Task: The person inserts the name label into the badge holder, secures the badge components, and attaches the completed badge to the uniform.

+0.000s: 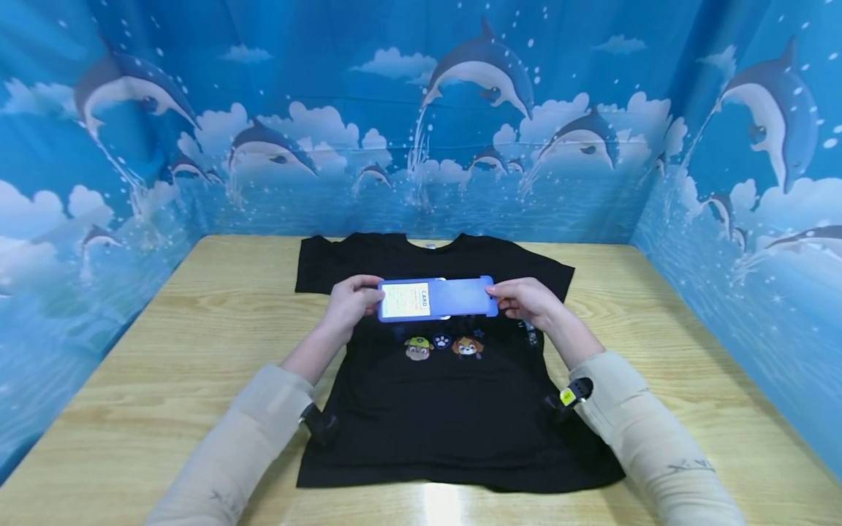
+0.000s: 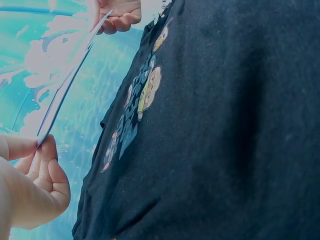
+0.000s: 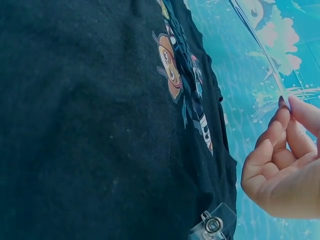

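A blue sliding card holder (image 1: 460,296) is held level above a black T-shirt (image 1: 447,416). Its left part frames a pale card (image 1: 403,299) printed with "CARD"; the right part is plain blue. Thumb and fingers of my left hand (image 1: 355,303) pinch the left end. At the other end, my right hand (image 1: 526,299) pinches the edge between thumb and fingertips. Seen nearly edge-on in the left wrist view, the holder (image 2: 67,82) spans both hands. The right wrist view shows my right hand (image 3: 287,160) gripping its thin edge.
The T-shirt lies spread on a wooden table (image 1: 217,351), with cartoon dog faces (image 1: 467,346) on its front. A clear plastic piece with a metal snap (image 3: 214,225) shows low in the right wrist view. Dolphin-print curtains (image 1: 368,146) enclose the back and sides.
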`<state>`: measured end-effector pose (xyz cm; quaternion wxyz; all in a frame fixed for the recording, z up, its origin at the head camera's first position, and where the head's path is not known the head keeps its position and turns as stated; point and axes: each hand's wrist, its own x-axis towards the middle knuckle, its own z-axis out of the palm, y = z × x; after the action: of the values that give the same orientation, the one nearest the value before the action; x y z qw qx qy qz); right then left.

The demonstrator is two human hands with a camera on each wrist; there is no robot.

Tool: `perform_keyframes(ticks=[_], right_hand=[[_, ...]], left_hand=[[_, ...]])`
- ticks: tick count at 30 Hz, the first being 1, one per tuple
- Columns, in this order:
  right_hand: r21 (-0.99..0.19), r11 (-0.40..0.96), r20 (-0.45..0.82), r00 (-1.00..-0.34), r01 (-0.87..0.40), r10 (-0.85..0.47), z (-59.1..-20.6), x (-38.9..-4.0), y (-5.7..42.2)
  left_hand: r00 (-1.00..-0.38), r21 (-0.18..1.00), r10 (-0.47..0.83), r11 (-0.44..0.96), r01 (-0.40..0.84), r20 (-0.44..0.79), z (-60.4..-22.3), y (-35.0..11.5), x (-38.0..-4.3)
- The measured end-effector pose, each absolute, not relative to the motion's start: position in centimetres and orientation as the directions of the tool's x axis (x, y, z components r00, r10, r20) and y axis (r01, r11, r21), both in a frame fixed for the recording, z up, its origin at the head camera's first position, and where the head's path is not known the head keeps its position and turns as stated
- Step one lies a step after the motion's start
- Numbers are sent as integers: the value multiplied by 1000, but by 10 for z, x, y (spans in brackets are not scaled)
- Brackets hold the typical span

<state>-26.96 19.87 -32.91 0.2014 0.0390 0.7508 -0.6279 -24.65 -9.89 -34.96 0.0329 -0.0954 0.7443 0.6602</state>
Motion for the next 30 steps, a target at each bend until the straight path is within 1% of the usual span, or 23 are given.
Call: perform_keyframes(ticks=[12,30], right_hand=[[-924,182,-371,-906,337,-205,-331,-270,195],[-921,212,-373,-899,328,-229,-333,-274,195]], left_hand=[[-986,981,-85,120,-155,-145,-350,-100,-244],[-987,981,-71,116,-153,-146,-349,-101,-244]])
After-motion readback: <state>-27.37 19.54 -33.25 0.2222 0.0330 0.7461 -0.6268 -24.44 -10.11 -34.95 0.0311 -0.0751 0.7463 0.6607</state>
